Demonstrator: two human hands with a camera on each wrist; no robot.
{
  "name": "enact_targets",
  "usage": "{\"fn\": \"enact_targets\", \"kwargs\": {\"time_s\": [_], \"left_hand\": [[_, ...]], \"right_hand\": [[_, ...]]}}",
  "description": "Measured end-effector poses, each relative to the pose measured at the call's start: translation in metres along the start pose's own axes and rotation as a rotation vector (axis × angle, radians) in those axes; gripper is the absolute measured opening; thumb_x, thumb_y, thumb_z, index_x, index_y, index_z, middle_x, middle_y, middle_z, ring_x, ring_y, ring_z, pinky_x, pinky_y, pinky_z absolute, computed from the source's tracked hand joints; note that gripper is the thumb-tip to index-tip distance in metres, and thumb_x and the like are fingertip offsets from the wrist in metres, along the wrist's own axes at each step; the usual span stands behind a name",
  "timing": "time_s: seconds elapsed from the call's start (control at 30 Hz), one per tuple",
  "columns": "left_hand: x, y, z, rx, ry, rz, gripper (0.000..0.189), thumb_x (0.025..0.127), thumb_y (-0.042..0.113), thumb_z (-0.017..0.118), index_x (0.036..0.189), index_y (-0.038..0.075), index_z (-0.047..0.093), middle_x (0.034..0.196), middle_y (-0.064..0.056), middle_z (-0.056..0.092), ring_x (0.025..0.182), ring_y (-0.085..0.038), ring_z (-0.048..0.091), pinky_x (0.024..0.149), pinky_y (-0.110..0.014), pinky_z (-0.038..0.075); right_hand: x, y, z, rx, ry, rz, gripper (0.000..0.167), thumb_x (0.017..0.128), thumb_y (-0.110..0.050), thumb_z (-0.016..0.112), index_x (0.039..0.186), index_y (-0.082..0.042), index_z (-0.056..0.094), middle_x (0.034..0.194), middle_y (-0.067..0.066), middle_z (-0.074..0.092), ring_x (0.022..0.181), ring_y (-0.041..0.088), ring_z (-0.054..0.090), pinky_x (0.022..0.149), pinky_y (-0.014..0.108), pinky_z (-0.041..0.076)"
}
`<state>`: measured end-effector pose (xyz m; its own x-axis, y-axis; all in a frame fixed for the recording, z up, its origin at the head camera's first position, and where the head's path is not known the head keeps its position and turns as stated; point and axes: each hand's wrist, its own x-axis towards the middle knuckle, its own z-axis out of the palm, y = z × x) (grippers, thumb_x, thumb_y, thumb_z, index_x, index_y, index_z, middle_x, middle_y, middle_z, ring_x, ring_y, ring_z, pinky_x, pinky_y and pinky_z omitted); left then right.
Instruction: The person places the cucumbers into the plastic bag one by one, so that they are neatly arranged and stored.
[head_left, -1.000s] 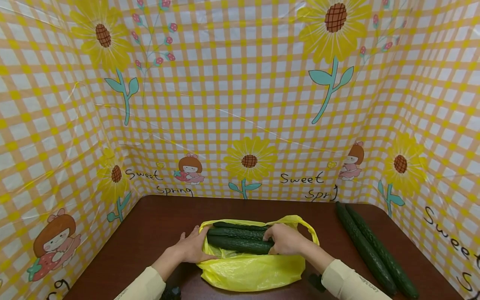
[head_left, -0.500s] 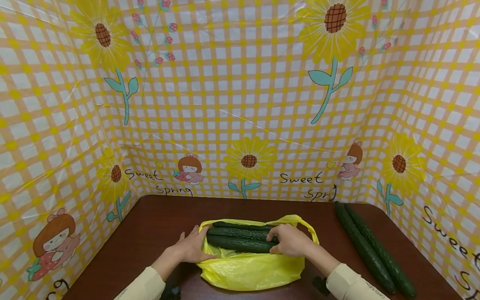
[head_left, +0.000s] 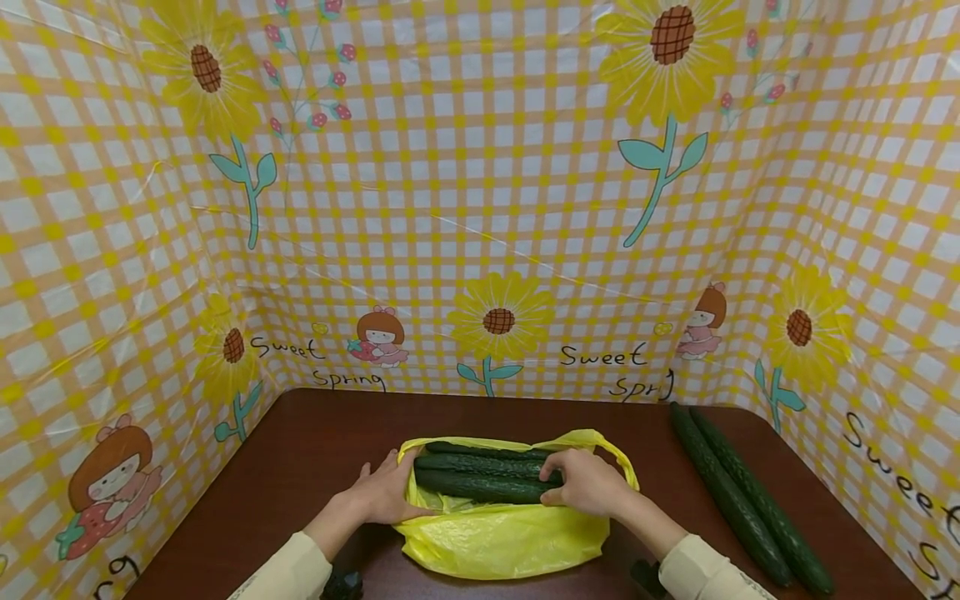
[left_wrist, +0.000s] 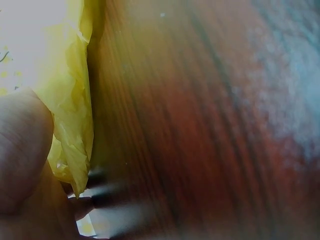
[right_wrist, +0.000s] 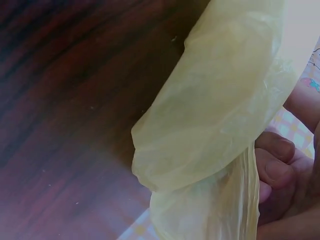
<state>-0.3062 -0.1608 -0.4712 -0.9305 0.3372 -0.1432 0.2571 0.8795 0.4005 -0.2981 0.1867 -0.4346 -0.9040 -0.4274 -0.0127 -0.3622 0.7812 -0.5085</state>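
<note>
A yellow plastic bag point(head_left: 506, 546) lies on the table with its mouth spread, and three dark green cucumbers lie side by side inside. My left hand point(head_left: 381, 493) holds the bag's left edge, thumb toward the front and the other fingers farther back. Bag film also hangs beside the left thumb point(left_wrist: 22, 150) in the left wrist view. Over the right side of the mouth, my right hand point(head_left: 588, 483) grips the right end of the nearest cucumber point(head_left: 480, 486) with curled fingers, hiding that end. Curled fingers point(right_wrist: 275, 170) show behind the bag in the right wrist view.
Two more long cucumbers point(head_left: 731, 496) lie together along the table's right side. A bag handle loop point(head_left: 618, 458) stands up behind the right hand. Checked, flower-printed sheeting point(head_left: 495, 208) walls the dark brown table point(head_left: 322, 425) at the back and both sides.
My right hand has shifted slightly to the right, its fingertips at the nearest cucumber's end. That cucumber has edged slightly upward in the head view. My left hand has stayed in place.
</note>
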Motion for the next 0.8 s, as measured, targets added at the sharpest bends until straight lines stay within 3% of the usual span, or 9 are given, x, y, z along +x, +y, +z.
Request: {"fn": "enact_targets", "kwargs": {"time_s": [0.33, 0.63, 0.8], "left_hand": [[-0.001, -0.001, 0.001, 0.013, -0.005, 0.005, 0.113, 0.079, 0.073, 0.07, 0.161, 0.014, 0.02, 0.161, -0.026, 0.03, 0.153, -0.042, 0.021, 0.114, -0.075, 0.011], [-0.001, 0.003, -0.002, 0.016, -0.002, -0.005, 0.108, 0.08, 0.065, 0.075, 0.159, 0.011, 0.025, 0.16, -0.024, 0.034, 0.152, -0.041, 0.024, 0.113, -0.076, 0.014], [-0.002, 0.004, -0.001, 0.027, -0.001, -0.002, 0.109, 0.081, 0.065, 0.075, 0.159, 0.009, 0.025, 0.159, -0.025, 0.034, 0.152, -0.041, 0.024, 0.112, -0.076, 0.015]], "right_hand": [[-0.007, 0.002, -0.005, 0.057, 0.011, -0.014, 0.017, 0.089, -0.021, 0.077, 0.104, -0.012, 0.074, 0.059, -0.001, 0.051, 0.048, 0.009, 0.036, 0.047, 0.024, 0.03], [-0.017, 0.001, -0.017, 0.067, 0.047, -0.001, 0.013, 0.09, -0.019, 0.077, 0.101, -0.013, 0.073, 0.063, 0.001, 0.051, 0.05, 0.009, 0.038, 0.049, 0.025, 0.034], [-0.025, 0.001, -0.03, 0.11, 0.076, -0.031, 0.014, 0.092, -0.018, 0.074, 0.103, -0.009, 0.073, 0.058, -0.002, 0.041, 0.047, 0.008, 0.03, 0.048, 0.024, 0.03]]}}
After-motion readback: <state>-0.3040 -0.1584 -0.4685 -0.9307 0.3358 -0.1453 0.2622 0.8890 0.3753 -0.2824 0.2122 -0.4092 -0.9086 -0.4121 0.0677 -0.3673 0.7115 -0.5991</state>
